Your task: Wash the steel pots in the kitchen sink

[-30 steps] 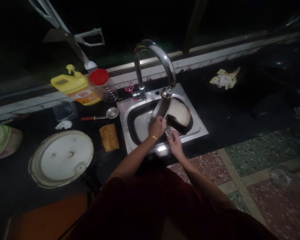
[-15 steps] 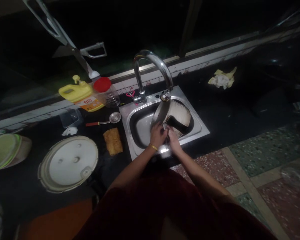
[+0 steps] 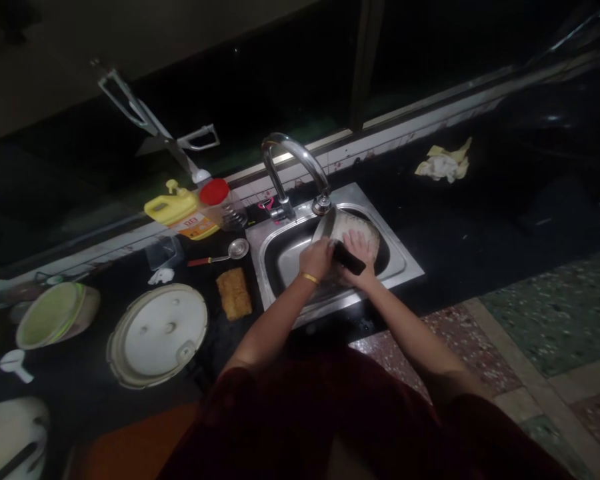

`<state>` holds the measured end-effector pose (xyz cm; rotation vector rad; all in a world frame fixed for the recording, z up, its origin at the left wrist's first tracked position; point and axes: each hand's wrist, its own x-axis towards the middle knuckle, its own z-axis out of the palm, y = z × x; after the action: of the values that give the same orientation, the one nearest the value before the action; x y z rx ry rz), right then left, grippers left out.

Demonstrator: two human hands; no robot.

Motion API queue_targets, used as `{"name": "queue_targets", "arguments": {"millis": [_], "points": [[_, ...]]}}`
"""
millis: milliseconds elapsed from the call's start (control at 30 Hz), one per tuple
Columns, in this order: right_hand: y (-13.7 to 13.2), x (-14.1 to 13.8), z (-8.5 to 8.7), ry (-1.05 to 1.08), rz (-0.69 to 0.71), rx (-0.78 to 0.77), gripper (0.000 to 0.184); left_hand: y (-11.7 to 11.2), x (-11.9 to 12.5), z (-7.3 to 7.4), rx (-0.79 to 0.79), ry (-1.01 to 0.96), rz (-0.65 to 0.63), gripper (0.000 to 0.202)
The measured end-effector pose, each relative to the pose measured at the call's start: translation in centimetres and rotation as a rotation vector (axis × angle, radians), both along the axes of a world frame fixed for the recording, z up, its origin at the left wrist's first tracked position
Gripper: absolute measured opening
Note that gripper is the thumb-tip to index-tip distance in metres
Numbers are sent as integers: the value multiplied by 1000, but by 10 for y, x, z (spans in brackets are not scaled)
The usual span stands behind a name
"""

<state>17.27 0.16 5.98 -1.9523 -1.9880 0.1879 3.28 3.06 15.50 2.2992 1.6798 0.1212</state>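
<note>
In the sink (image 3: 289, 252) a light metal pot (image 3: 347, 223) lies tilted on its side under the curved faucet (image 3: 305, 150). Its black handle (image 3: 349, 257) points towards my body. My left hand (image 3: 316, 259), with a yellow band at the wrist, is closed on the pot near the base of that handle; the exact grip is partly hidden. Fingers spread, my right hand (image 3: 359, 250) lies flat against the pot's outer surface, just beyond the handle.
Left of the sink are a brown sponge-like block (image 3: 234, 293), a ladle (image 3: 225, 255), a round pot lid (image 3: 160, 337), a green-rimmed bowl (image 3: 55, 317), a yellow jug (image 3: 183, 213) and a red-lidded jar (image 3: 219, 197). A crumpled cloth (image 3: 444, 163) lies to the right.
My right hand has left its place beside the left hand and moved up onto the pot's outer surface, fingers spread. The handle has shifted slightly, and the view has moved.
</note>
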Motion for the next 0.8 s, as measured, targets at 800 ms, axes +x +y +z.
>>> {"name": "queue_targets", "arguments": {"millis": [800], "points": [[-1,-12,6,-18,-14,37,73,-34,-27,-17,-110,43,-83,57]]}}
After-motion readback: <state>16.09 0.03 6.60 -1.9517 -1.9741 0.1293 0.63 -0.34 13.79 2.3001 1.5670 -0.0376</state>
